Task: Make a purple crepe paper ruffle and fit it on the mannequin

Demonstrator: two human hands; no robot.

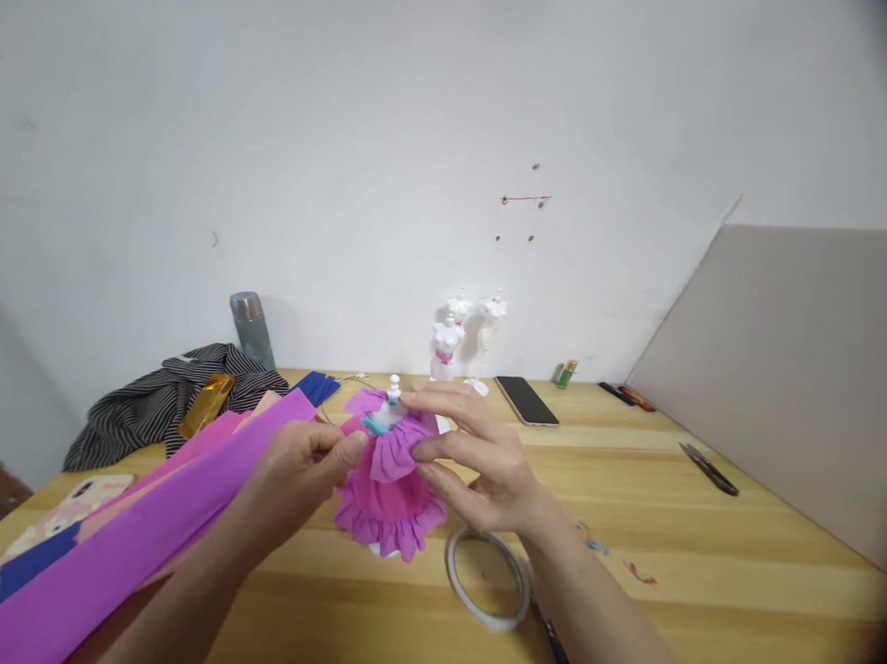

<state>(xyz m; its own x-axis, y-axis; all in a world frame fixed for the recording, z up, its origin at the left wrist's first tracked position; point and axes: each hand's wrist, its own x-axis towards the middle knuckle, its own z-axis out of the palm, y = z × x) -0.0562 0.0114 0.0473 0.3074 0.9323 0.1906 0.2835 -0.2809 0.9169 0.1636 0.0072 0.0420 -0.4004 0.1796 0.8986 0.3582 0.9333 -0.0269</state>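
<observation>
A small white mannequin wears a crepe-paper dress (393,489) with a purple ruffled top and a pink skirt; it stands on the wooden table (735,600) at centre. My left hand (304,469) pinches the dress's left edge between thumb and fingers. My right hand (473,459) curves round the dress's right side, fingers pressed on the purple ruffle at the waist. A roll of double-sided tape (489,578) lies flat just below my right wrist.
Folded purple and pink crepe paper sheets (130,543) lie at left, with blue paper (316,386), a striped cloth (154,399) and a flask (252,328) behind. Bare mannequins (462,338), a phone (525,400), scissors (710,470) and pens (627,395) sit further back.
</observation>
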